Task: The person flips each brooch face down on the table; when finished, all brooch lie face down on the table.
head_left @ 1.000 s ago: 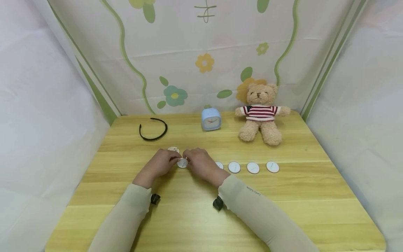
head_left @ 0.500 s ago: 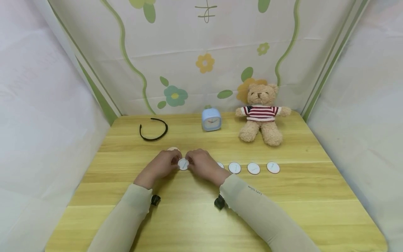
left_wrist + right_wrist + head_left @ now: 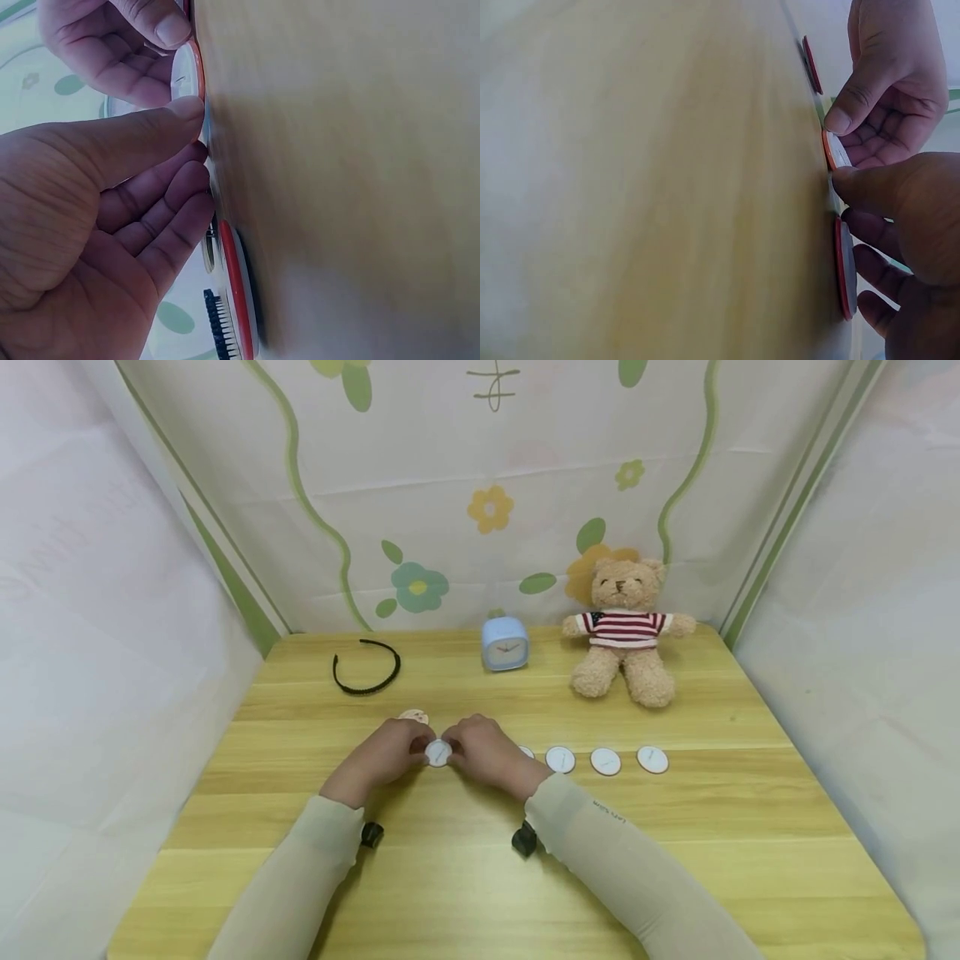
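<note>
Both hands pinch the opposite edges of one round white disc (image 3: 438, 752) with an orange-red rim, close over the table. My left hand (image 3: 386, 750) has its thumb on the disc's left edge, the other fingers bent behind. The right hand (image 3: 486, 755) grips the right edge in the same way. A thin dark mark crosses the white face. Just beyond the left hand lies another disc (image 3: 414, 717) with reddish marks on its face. In the right wrist view, a red-rimmed disc (image 3: 844, 266) sits beside the right fingers, seen nearly edge-on.
Several white discs (image 3: 606, 762) lie in a row to the right, one partly behind the right hand. At the back of the wooden table (image 3: 450, 893) are a black headband (image 3: 366, 692), a blue clock (image 3: 505, 644) and a teddy bear (image 3: 624, 631). Fabric walls (image 3: 315, 585) surround it.
The fingers over the disc have drawn apart to its two edges, so more of its white face shows. The disc has shifted slightly toward me; the other things stay put.
</note>
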Tool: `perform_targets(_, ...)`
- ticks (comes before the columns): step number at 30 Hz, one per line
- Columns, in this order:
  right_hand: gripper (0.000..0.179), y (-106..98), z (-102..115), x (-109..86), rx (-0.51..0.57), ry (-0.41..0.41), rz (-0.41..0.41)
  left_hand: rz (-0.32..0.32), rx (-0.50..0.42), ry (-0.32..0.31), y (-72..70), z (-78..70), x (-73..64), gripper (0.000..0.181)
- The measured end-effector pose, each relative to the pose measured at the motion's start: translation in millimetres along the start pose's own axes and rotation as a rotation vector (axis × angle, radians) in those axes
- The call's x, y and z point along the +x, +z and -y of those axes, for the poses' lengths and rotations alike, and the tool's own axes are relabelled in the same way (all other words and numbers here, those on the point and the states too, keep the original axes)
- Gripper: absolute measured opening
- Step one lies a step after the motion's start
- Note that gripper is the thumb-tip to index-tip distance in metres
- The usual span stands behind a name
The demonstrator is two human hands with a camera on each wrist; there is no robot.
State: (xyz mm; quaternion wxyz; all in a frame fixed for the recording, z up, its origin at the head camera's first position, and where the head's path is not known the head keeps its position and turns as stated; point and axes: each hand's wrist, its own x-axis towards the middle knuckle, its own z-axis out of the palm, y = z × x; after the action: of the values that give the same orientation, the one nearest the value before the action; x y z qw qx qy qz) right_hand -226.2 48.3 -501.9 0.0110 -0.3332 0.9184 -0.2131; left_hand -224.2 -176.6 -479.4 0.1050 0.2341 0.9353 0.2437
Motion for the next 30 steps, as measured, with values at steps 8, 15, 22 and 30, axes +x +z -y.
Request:
perform_targets(8,0.028,1.4,1.2,-1.6,-0.059,-0.021,0.035,0.001,0.008,0.033,1.3,1.0,-2.6,0.015)
perform_targets(15,0.027,0.7,2.6,-1.9,-0.071,-0.014,0.032,-0.012,-0.032,-0.011,-1.3,3.3,-6.2,0.014)
perform_targets(22,0.032,0.5,1.7,-0.7,-0.075,-0.006,0.034,-0.067,-0.095,-0.144,-25.7,18.8,-27.1,0.035)
perform_targets(30,0.033,-2.0,2.4,-1.4,-0.055,0.003,0.043,-0.081,-0.045,-0.203,-33.8,43.4,-50.2,0.044)
